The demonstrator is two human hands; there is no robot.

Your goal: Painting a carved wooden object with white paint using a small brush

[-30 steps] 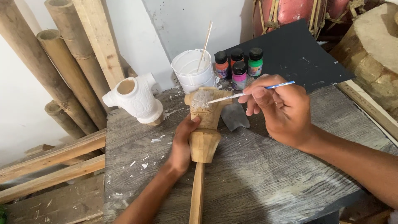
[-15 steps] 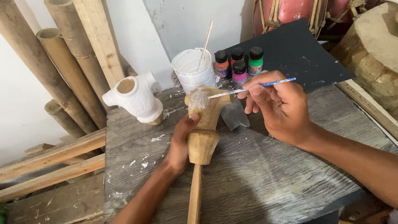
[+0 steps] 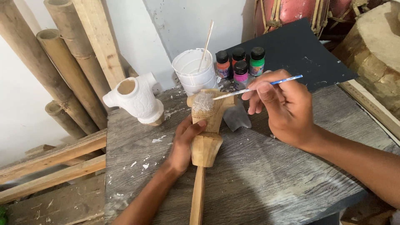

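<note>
Fingers of my right hand (image 3: 283, 108) pinch a thin paintbrush (image 3: 258, 88), its tip on the white-painted top of the carved wooden piece (image 3: 206, 125). My left hand (image 3: 185, 143) grips that piece from the side, upright over the grey table (image 3: 271, 179). Beyond stand a white cup (image 3: 193, 75), paint bottles (image 3: 241, 64) and a white figure (image 3: 135, 100).

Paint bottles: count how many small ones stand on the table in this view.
4 paint bottles, clustered right of the white cup: orange, red, pink in front, green. More may hide behind them.
</note>
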